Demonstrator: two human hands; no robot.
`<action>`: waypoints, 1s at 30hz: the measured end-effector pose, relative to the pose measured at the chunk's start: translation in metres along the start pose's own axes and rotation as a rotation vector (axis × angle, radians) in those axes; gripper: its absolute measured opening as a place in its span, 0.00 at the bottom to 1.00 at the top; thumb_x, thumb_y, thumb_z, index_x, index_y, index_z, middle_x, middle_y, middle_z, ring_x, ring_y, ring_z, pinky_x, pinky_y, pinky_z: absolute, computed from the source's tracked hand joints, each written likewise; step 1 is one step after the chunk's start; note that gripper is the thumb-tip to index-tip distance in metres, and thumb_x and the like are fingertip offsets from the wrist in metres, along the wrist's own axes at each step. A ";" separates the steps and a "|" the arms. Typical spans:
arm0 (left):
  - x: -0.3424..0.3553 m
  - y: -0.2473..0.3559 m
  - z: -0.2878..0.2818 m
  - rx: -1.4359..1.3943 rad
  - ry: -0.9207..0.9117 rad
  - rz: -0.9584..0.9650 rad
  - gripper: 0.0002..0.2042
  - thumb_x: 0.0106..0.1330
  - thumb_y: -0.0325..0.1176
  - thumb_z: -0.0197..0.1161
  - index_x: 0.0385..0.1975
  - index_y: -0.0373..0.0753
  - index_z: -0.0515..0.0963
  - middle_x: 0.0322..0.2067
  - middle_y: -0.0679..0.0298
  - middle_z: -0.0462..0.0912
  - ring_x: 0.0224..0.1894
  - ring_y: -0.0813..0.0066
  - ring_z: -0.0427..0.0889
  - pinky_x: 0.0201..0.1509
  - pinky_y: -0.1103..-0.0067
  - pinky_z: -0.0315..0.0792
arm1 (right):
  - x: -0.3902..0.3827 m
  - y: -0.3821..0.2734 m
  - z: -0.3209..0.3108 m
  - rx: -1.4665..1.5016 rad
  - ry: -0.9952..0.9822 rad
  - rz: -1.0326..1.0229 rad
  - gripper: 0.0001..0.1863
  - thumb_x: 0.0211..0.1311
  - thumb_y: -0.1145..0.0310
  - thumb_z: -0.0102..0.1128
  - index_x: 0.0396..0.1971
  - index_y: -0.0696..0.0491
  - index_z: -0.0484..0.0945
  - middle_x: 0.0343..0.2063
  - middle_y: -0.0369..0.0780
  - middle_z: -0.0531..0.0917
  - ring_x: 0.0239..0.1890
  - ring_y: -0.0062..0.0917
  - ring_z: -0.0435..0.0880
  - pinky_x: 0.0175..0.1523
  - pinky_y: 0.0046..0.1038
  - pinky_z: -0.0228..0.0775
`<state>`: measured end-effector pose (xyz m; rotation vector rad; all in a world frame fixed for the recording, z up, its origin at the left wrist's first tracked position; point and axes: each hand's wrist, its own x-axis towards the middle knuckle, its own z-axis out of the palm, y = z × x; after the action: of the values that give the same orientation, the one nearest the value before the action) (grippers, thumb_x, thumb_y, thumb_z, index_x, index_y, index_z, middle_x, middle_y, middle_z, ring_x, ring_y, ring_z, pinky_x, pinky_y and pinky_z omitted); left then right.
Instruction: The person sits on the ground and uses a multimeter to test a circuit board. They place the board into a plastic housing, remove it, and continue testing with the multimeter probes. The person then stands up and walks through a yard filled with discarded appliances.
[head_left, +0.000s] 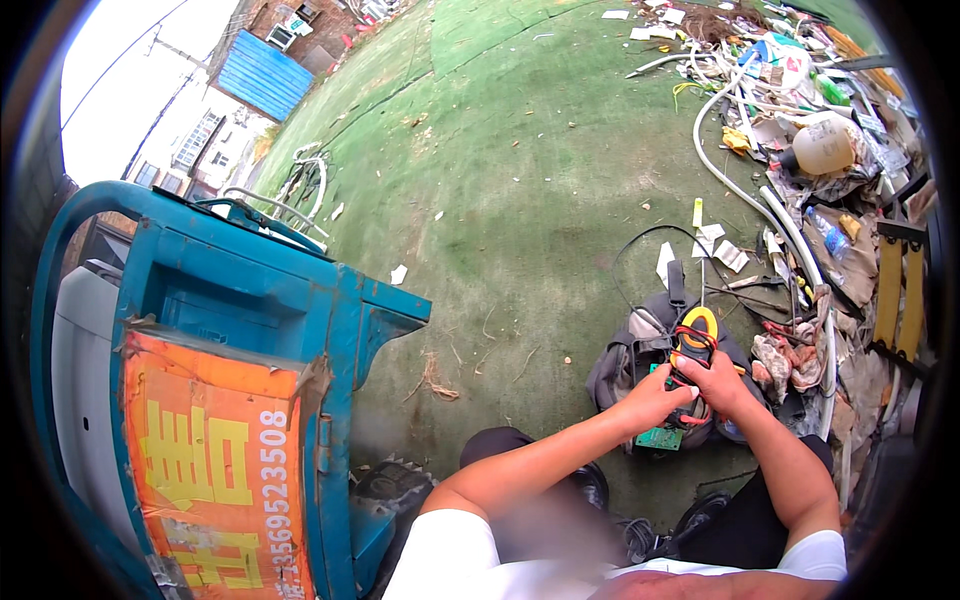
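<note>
Both my hands meet low on the right over an open grey tool bag [625, 360] on green artificial turf. My right hand [722, 385] grips a clamp meter [694, 338] with an orange-yellow jaw and dark body. My left hand [652, 400] closes on the meter's lower end, where red and black test leads [682, 385] run. Under my hands lies a green circuit board [660, 437], partly hidden by my fingers. My dark trousers and black shoes show below.
A blue cart [250, 330] with an orange printed panel stands at the left. At the right edge lies a heap of white pipes [740, 190], a plastic jug [822, 146], bottles, papers and rags. A black cable [640, 245] loops beyond the bag.
</note>
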<state>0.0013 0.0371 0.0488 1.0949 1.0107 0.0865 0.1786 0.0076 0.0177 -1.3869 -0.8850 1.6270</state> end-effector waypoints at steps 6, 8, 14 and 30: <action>-0.002 0.003 0.003 -0.002 -0.018 0.025 0.29 0.68 0.46 0.61 0.65 0.38 0.63 0.45 0.60 0.79 0.41 0.74 0.78 0.37 0.74 0.75 | -0.004 -0.002 -0.001 0.007 -0.007 -0.018 0.19 0.67 0.59 0.67 0.47 0.60 0.80 0.38 0.37 0.86 0.38 0.18 0.83 0.45 0.26 0.77; 0.000 -0.001 0.003 -0.011 -0.022 0.033 0.29 0.68 0.45 0.62 0.65 0.38 0.63 0.45 0.60 0.79 0.42 0.74 0.78 0.37 0.74 0.75 | -0.005 -0.001 -0.001 0.007 -0.005 -0.017 0.19 0.67 0.59 0.67 0.47 0.59 0.80 0.38 0.37 0.86 0.38 0.18 0.83 0.45 0.26 0.76; -0.005 0.009 0.005 0.029 0.002 0.025 0.30 0.68 0.45 0.63 0.65 0.39 0.63 0.45 0.60 0.79 0.42 0.74 0.78 0.37 0.74 0.75 | -0.010 -0.009 -0.002 0.006 -0.007 -0.049 0.19 0.67 0.58 0.66 0.48 0.57 0.81 0.38 0.36 0.86 0.40 0.19 0.83 0.46 0.26 0.76; -0.004 0.009 0.016 -0.014 -0.033 -0.034 0.30 0.70 0.44 0.64 0.68 0.41 0.63 0.53 0.63 0.80 0.52 0.74 0.77 0.47 0.72 0.73 | -0.003 0.023 -0.020 -0.081 -0.053 -0.057 0.26 0.67 0.50 0.65 0.53 0.56 0.81 0.44 0.39 0.87 0.45 0.22 0.83 0.54 0.31 0.74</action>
<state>0.0137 0.0283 0.0596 1.0628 0.9976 0.0472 0.1953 -0.0047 -0.0044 -1.3665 -1.0219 1.6071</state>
